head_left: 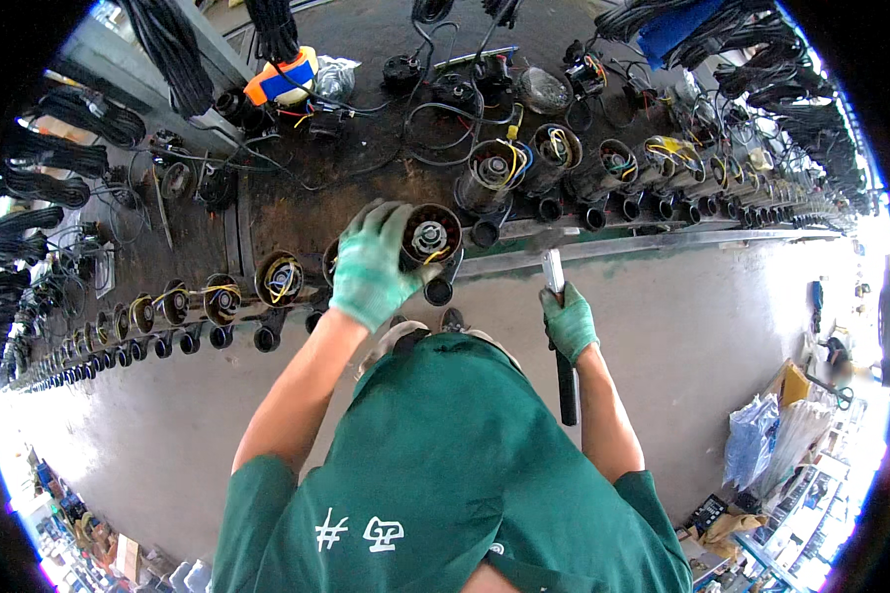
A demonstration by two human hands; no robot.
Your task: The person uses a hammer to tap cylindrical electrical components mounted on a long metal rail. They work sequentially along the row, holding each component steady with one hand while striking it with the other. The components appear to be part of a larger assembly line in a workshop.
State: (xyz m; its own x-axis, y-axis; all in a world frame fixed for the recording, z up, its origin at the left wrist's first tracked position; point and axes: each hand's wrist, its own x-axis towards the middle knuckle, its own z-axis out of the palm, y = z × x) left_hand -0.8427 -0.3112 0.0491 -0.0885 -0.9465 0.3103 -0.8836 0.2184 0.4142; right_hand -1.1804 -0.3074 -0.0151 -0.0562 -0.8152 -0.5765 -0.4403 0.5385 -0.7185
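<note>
My left hand (374,265), in a pale green glove, grips the side of a round dark motor housing (430,234) at the edge of the bench. The housing's open end faces up and shows a metal hub, dark windings and a yellow wire. A short black tube end (438,291) sticks out below it. Another housing is partly hidden behind my left hand. My right hand (570,322), gloved too, is closed round a hammer (568,385) with a metal shaft and black handle. The hammer's head is up near the bench edge, to the right of the gripped housing and apart from it.
More housings with loose wires line the edge, including one at left (280,279) and one at right (491,176). Black cable bundles (168,59) hang above the dark bench (307,212). An orange and white object (285,79) lies farther back. Plastic-wrapped goods (752,435) stand at right.
</note>
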